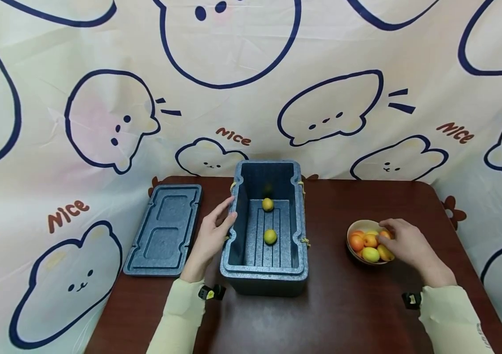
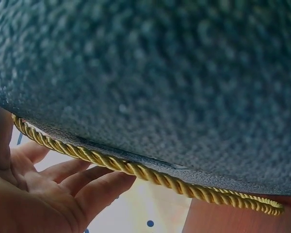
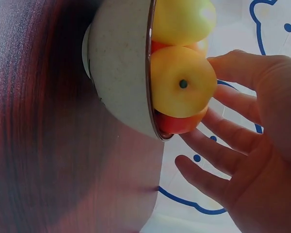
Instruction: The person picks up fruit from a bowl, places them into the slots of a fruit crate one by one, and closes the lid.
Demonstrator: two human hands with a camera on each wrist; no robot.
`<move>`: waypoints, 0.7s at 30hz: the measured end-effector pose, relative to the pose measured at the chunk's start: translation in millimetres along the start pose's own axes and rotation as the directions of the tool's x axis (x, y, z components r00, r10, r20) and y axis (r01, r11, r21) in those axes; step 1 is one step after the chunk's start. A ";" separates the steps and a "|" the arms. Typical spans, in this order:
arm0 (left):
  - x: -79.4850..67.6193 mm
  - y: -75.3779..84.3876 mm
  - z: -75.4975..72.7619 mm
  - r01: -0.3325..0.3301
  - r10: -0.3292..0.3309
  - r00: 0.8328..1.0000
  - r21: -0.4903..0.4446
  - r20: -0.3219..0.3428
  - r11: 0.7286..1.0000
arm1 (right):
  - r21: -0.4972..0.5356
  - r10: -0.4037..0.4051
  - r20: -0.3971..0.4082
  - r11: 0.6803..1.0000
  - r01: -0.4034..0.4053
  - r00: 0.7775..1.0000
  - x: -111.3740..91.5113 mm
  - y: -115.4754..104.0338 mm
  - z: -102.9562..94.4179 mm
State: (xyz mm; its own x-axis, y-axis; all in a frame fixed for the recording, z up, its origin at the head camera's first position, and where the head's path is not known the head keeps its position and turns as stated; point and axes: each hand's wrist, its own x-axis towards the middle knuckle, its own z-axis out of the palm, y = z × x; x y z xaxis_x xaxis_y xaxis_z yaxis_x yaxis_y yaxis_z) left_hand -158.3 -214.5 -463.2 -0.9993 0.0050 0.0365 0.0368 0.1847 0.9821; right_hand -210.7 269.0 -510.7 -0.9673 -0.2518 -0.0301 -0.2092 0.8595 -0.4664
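Observation:
My left hand point(image 1: 211, 235) is at the left rim of a deep blue-grey foam box point(image 1: 264, 270), its fingers fairly straight. A twisted gold cord point(image 2: 160, 180) runs along the box's side by those fingers in the left wrist view. Inside the box lie two small yellow-green fruits, one at the far end point(image 1: 267, 204) and one nearer point(image 1: 270, 236). Over on the right, my right hand point(image 1: 410, 246) reaches to a cream bowl point(image 3: 121, 73) heaped with orange and yellow fruits. Its spread fingers are right at a yellow fruit point(image 3: 183, 92) with a dark stem spot.
A blue-grey lid point(image 1: 164, 228) with two recessed panels lies left of the box on the dark brown table point(image 1: 330, 314). Behind the table hangs a pale cloth point(image 1: 251, 113) with cartoon outlines. Gold cords show on the box's right side.

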 end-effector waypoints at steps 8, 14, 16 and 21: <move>0.1 -0.6 0.4 -0.001 0.001 1.000 -0.008 -0.001 1.000 | -0.032 -0.003 0.070 0.999 0.005 0.998 -0.2 -1.3 -4.6; -0.1 0.2 0.5 -0.004 0.004 1.000 -0.011 -0.001 1.000 | -0.040 0.017 0.112 0.999 -0.012 0.994 0.8 -0.8 -5.3; -0.1 0.1 0.5 -0.005 0.005 1.000 -0.009 -0.002 1.000 | -0.047 0.029 0.125 0.999 -0.023 0.992 1.7 -1.1 -5.2; -0.3 -0.2 0.2 -0.004 0.004 1.000 -0.005 -0.003 1.000 | -0.075 0.050 0.141 0.996 -0.040 0.989 5.0 -2.2 -5.5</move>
State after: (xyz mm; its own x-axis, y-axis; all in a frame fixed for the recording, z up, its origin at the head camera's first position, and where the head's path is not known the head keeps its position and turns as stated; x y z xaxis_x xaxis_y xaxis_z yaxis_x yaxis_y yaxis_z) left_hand -158.1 -214.3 -463.4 -0.9991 0.0034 0.0413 0.0412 0.1801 0.9828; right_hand -215.8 268.3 -505.0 -0.9466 -0.2688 -0.1781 -0.1808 0.8999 -0.3969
